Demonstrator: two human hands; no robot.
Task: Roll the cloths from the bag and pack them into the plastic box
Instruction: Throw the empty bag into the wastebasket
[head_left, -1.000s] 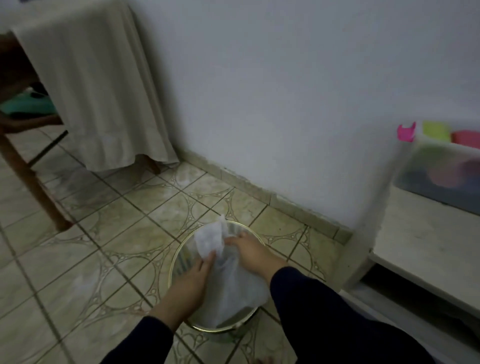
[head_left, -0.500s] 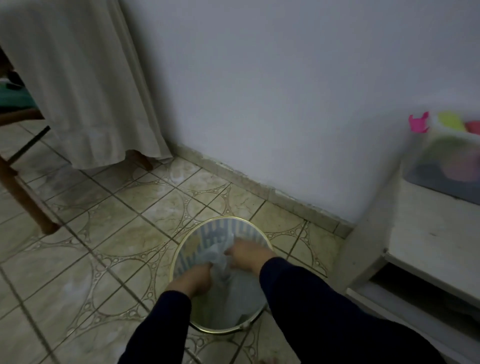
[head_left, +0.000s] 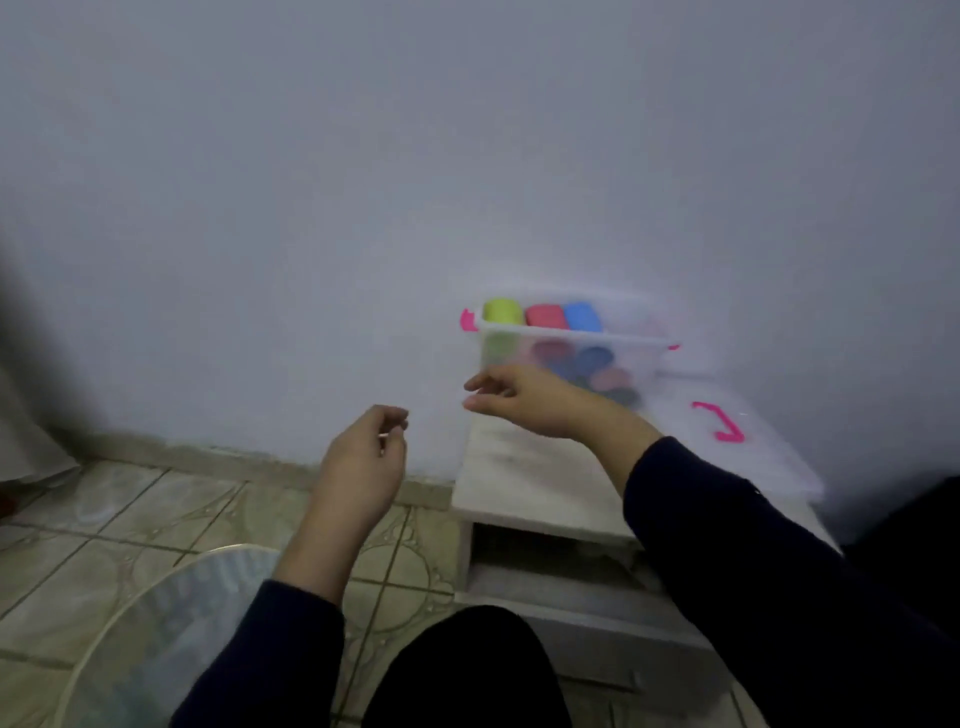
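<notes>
The clear plastic box (head_left: 636, 349) with pink clips stands on a low pale shelf (head_left: 524, 483) against the wall. Rolled cloths fill it; a green roll (head_left: 503, 310), a red roll (head_left: 545, 316) and a blue roll (head_left: 582, 316) stick up at its back. My right hand (head_left: 524, 397) hovers just in front of the box's left end, fingers relaxed and empty. Further left, my left hand (head_left: 363, 462) is raised over the floor, fingers loosely curled, holding nothing. The bag is not clearly visible.
A round gold-rimmed bin (head_left: 156, 623) with pale contents stands on the tiled floor at the lower left. The box's clear lid (head_left: 748, 457) with a pink clip lies on the shelf to the right. My dark-clad knee (head_left: 467, 670) fills the bottom centre.
Both hands have left the bin and the white bag and risen empty. The view has swung right, toward the shelf and the box.
</notes>
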